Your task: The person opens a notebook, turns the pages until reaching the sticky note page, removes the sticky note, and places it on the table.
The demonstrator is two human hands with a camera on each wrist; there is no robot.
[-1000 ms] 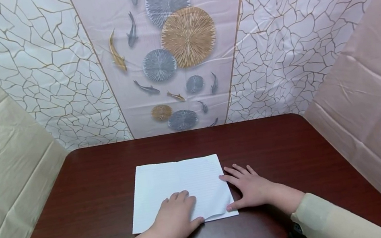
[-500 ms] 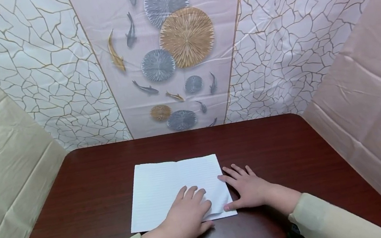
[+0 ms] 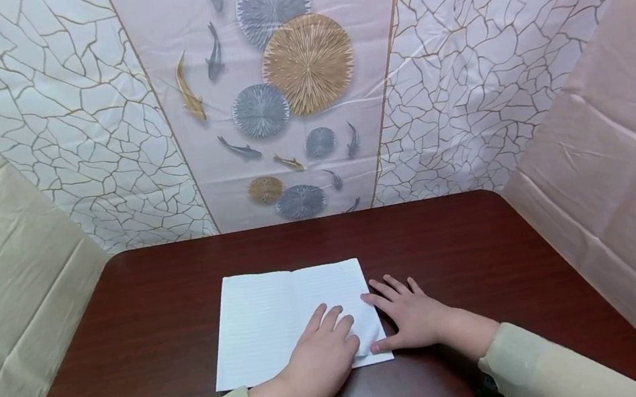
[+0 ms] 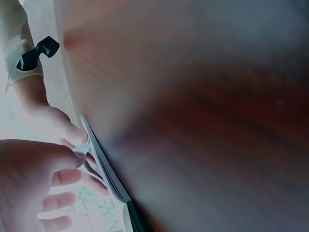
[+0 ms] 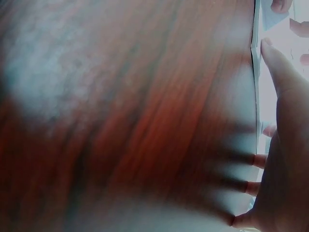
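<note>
An open lined notebook [image 3: 256,322] lies on the dark wooden table, its lower right page corner [image 4: 83,147] curled up. My left hand [image 3: 319,361] reaches across the right-hand page and pinches that raised corner between thumb and forefinger, the other fingers spread over the paper. My right hand [image 3: 414,317] rests at the notebook's right side with its fingers spread. Its thumb presses near the bottom corner and its forefinger touches the right edge; the other fingers reach onto the table. A green cover edge [image 4: 138,218] shows under the pages in the left wrist view.
The brown tabletop [image 3: 144,304] spreads around the notebook and has rounded far corners. Behind it hangs a patterned cloth [image 3: 315,178] with fish and round leaf shapes. Plain beige cloth walls [image 3: 615,184] stand on both sides. A dark band [image 4: 38,53] sits at the right sleeve.
My left hand has slid right across the page, from near its middle to the lifted lower right corner. The right hand has kept its place at the notebook's edge.
</note>
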